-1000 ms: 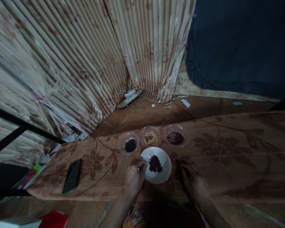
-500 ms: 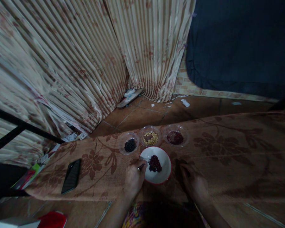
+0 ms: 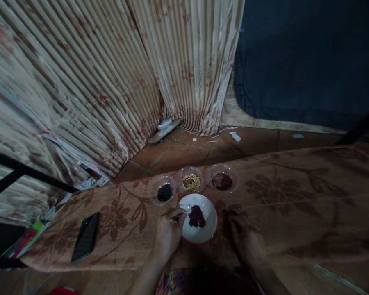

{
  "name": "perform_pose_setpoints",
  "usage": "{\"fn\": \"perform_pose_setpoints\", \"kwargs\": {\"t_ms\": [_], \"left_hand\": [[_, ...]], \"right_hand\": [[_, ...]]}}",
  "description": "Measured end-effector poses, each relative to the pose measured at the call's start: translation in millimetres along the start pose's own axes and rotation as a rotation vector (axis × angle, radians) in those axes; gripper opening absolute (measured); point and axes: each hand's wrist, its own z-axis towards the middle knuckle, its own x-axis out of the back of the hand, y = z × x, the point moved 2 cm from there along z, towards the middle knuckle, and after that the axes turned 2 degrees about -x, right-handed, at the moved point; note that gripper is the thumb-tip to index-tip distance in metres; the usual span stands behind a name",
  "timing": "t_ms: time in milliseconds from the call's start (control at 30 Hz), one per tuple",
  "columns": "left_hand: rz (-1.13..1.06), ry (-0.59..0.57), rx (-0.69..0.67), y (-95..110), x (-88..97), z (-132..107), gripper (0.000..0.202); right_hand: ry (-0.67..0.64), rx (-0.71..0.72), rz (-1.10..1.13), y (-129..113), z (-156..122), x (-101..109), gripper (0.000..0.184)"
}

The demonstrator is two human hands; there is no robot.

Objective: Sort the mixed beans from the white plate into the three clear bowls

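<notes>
A white bowl with a red rim (image 3: 209, 227) holds a pile of small dark red beans (image 3: 197, 216). At the bowl's left edge, my left hand (image 3: 169, 231) is closed on a slim metal utensil (image 3: 179, 215), its tip over the inside of the bowl. The tool's exact kind is too small to make out. My right hand (image 3: 247, 239) lies on the cloth to the right of the bowl, apart from it. Its fingers are loosely bent and in shadow, with nothing visible in them.
Behind the bowl stand clear plastic bowls with black beans (image 3: 164, 192), yellow beans (image 3: 191, 182) and dark red beans (image 3: 222, 181). A phone (image 3: 85, 237) lies at the left on the brown floral cloth (image 3: 279, 213). Striped curtains (image 3: 184, 61) hang beyond the table.
The camera view has shifted slightly, moving the scene a little left and down. My left hand still grips the utensil at the bowl's edge, and my right hand stays beside the bowl.
</notes>
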Motion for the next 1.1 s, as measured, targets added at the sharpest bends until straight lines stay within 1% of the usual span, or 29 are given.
{"fn": "perform_pose_setpoints", "kwargs": {"t_ms": [67,133,200,267,333,433,500,567,667,800,900,1000,1100], "left_hand": [[-0.019,0.001,0.009,9,-0.8,8,0.016],[-0.023,-0.017,-0.012,22,-7.2,22,0.018],[-0.03,-0.051,-0.069,39,-20.3,41,0.02],[-0.044,-0.064,-0.124,56,-37.9,62,0.017],[-0.013,-0.072,-0.167,69,-56.5,81,0.015],[0.094,-0.087,-0.183,77,-77.7,98,0.014],[0.126,-0.088,-0.179,76,-82.7,102,0.014],[0.133,-0.078,-0.164,73,-79.2,101,0.015],[0.097,-0.044,-0.123,63,-59.9,89,0.013],[-0.041,-0.021,-0.018,37,-24.1,55,0.022],[-0.106,0.044,0.032,13,-5.7,26,0.021],[-0.072,0.074,0.016,-4,-1.0,8,0.015],[0.038,0.05,0.004,-8,-3.4,4,0.014]], "right_hand": [[0.008,0.009,0.013,-1,0,1,0.034],[0.005,0.016,0.033,-3,1,1,0.032],[-0.004,0.017,0.045,-3,1,1,0.03],[-0.01,0.009,0.051,-3,1,1,0.029],[-0.009,0.0,0.053,-4,1,1,0.028],[-0.005,0.013,0.059,-5,2,2,0.028],[-0.003,0.028,0.066,-6,2,3,0.028],[-0.004,0.025,0.073,-7,2,3,0.027],[-0.021,0.009,0.084,-6,2,3,0.026],[-0.033,0.018,0.098,-3,0,2,0.026],[-0.034,0.035,0.09,0,-1,1,0.028],[-0.035,0.056,0.076,4,-2,-1,0.03],[-0.049,0.054,0.056,7,-2,-2,0.032]]}}
